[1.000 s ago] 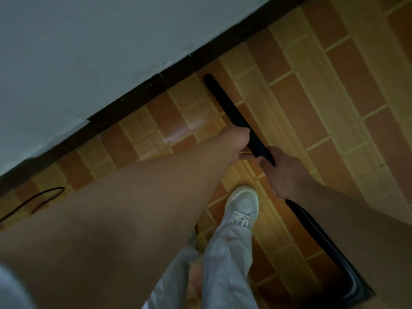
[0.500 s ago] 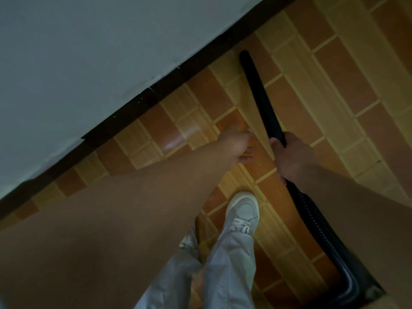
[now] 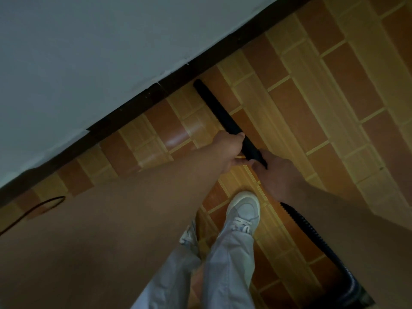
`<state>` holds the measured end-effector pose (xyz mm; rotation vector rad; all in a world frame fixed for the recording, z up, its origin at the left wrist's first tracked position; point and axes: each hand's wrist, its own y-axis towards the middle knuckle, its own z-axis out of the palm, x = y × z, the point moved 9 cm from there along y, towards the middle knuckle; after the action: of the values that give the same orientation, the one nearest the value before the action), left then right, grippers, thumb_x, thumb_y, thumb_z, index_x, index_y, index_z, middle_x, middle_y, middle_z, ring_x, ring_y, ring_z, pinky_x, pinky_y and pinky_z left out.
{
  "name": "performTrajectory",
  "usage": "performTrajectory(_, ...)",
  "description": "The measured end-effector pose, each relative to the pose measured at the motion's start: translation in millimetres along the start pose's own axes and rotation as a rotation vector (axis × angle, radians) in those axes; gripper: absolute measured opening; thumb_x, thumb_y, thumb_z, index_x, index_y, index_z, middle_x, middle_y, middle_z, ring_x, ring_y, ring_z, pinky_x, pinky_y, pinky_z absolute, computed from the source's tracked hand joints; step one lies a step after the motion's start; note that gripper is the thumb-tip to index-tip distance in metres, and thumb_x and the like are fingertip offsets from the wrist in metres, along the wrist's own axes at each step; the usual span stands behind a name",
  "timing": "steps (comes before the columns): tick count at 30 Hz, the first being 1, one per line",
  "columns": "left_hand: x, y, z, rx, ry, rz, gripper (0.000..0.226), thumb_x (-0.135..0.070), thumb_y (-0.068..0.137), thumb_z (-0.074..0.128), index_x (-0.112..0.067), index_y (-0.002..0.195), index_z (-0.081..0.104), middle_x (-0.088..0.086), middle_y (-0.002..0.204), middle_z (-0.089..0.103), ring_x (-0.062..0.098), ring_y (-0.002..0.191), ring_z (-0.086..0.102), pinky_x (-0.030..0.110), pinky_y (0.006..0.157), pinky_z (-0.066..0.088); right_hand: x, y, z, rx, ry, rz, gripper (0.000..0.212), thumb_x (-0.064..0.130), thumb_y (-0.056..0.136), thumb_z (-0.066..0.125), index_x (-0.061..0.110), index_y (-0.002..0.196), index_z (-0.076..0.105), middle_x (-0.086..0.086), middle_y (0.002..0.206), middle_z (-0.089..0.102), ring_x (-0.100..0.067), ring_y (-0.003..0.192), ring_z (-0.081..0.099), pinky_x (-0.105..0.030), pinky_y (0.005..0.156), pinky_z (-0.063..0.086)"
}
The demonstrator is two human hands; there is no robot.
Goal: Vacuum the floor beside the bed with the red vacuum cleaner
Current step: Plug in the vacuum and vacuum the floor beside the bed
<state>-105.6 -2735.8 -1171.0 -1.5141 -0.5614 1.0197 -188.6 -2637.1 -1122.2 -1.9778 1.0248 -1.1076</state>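
Hands, two of them, both mine, hold the one black tube (image 3: 223, 114) of the vacuum cleaner. My left hand (image 3: 229, 152) grips it higher up, thumb laid against its left side and fingers curled under it. My right hand (image 3: 276, 172) is wrapped round the tube's near end, just right of the left; the two hands are almost touching. From under my right wrist one ribbed black hose (image 3: 312, 237) runs near and right, ending at a dark shape in the near right corner that I cannot make out.

The tube slants far and left over the floor (image 3: 323, 108), which is laid in orange and tan tiles. Its tip lies just beside the dark base (image 3: 133, 112) of the bed. Whether the tip touches the tiles I cannot tell. The bed's pale sheet (image 3: 89, 63) fills the far left of the view, with its edge running diagonally from near left to far right.

Below my hands are my two legs in light trousers (image 3: 229, 264). Two white shoes show: one sneaker (image 3: 245, 208) in full, just near of my right hand, and a second shoe (image 3: 188, 236) half hidden by my left forearm. One thin black cord (image 3: 44, 204) loops on the tiles at the left edge, near the bed base.
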Motion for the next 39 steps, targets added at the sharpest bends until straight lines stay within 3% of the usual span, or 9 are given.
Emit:
performTrajectory(7, 25.1, -3.8, -39.3, 0.007, -0.150, -0.038, 0.024, -0.017, 0.104, 0.056, -0.002, 0.123, 0.055, 0.020, 0.116, 0.064, 0.035, 0.105, 0.068, 0.048, 0.068, 0.064, 19.1, -3.1, 24.0, 0.067, -0.081, -0.091, 0.031, 0.044, 0.104, 0.041, 0.029, 0.128, 0.054, -0.001, 0.075, 0.063, -0.013, 0.057, 0.058, -0.025, 0.047, 0.038)
performTrajectory(11, 39.7, -9.0, -66.2, 0.002, -0.200, -0.056, 0.026, -0.018, 0.106, 0.053, -0.002, 0.126, 0.053, 0.019, 0.116, 0.064, 0.033, 0.103, 0.068, 0.044, 0.067, 0.064, 35.8, -4.5, 45.2, 0.138, -0.107, -0.135, 0.029, 0.045, 0.104, 0.043, 0.029, 0.124, 0.055, -0.002, 0.074, 0.065, -0.015, 0.058, 0.060, -0.028, 0.047, 0.043)
performTrajectory(14, 52.4, -13.3, -88.8, -0.013, -0.250, -0.061, 0.026, -0.017, 0.106, 0.051, -0.002, 0.128, 0.051, 0.019, 0.118, 0.063, 0.034, 0.104, 0.067, 0.049, 0.075, 0.064, 50.5, -5.5, 61.9, 0.178, -0.185, -0.167, 0.031, 0.047, 0.103, 0.043, 0.029, 0.127, 0.055, -0.001, 0.075, 0.066, -0.016, 0.061, 0.063, -0.032, 0.052, 0.050)
performTrajectory(18, 64.1, -17.0, -121.3, -0.036, -0.322, -0.035, 0.025, -0.016, 0.106, 0.051, -0.003, 0.127, 0.053, 0.019, 0.121, 0.063, 0.035, 0.109, 0.066, 0.043, 0.069, 0.064, 70.0, -4.5, 86.4, 0.241, -0.240, -0.195, 0.037, 0.049, 0.103, 0.041, 0.031, 0.135, 0.050, 0.000, 0.077, 0.065, -0.015, 0.062, 0.062, -0.027, 0.049, 0.044)
performTrajectory(22, 70.3, -21.3, -149.8, -0.060, -0.395, -0.023, 0.022, -0.015, 0.106, 0.052, 0.000, 0.123, 0.055, 0.020, 0.117, 0.065, 0.036, 0.108, 0.067, 0.052, 0.081, 0.062, 91.7, -2.5, 105.1, 0.270, -0.280, -0.218, 0.038, 0.047, 0.103, 0.042, 0.031, 0.138, 0.048, 0.001, 0.081, 0.064, -0.014, 0.064, 0.062, -0.027, 0.053, 0.048)
performTrajectory(27, 77.0, -23.5, -182.6, -0.099, -0.466, -0.008, 0.025, -0.015, 0.105, 0.053, 0.001, 0.124, 0.056, 0.020, 0.117, 0.065, 0.036, 0.107, 0.067, 0.052, 0.080, 0.063, 119.9, -2.2, 127.2, 0.307, -0.304, -0.238, 0.040, 0.046, 0.104, 0.042, 0.033, 0.142, 0.045, 0.002, 0.076, 0.061, -0.010, 0.056, 0.058, -0.015, 0.037, 0.038)
performTrajectory(32, 88.8, -22.6, -209.0, -0.131, -0.548, 0.008, 0.024, -0.014, 0.105, 0.054, 0.001, 0.123, 0.056, 0.021, 0.115, 0.066, 0.037, 0.105, 0.068, 0.055, 0.082, 0.061, 141.2, -2.3, 148.2, 0.345, -0.361, -0.245, 0.037, 0.044, 0.104, 0.043, 0.032, 0.139, 0.047, -0.001, 0.077, 0.061, -0.013, 0.056, 0.058, -0.025, 0.044, 0.045)
performTrajectory(35, 96.7, -25.6, -223.0, -0.144, -0.578, 0.013, 0.017, -0.013, 0.105, 0.053, -0.001, 0.116, 0.057, 0.018, 0.108, 0.066, 0.035, 0.103, 0.069, 0.054, 0.084, 0.061, 151.4, -4.5, 160.6, 0.356, -0.413, -0.249, 0.034, 0.043, 0.104, 0.043, 0.027, 0.133, 0.049, -0.001, 0.078, 0.060, -0.012, 0.054, 0.056, -0.022, 0.042, 0.045)
performTrajectory(39, 104.0, -31.3, -236.4, -0.152, -0.623, 0.012, 0.006, -0.011, 0.105, 0.053, -0.007, 0.103, 0.055, 0.017, 0.103, 0.064, 0.031, 0.093, 0.067, 0.042, 0.065, 0.064, 159.0, -7.1, 178.1, 0.370, -0.434, -0.232, 0.030, 0.045, 0.104, 0.044, 0.018, 0.116, 0.051, -0.001, 0.072, 0.057, -0.009, 0.046, 0.050, -0.015, 0.032, 0.036)
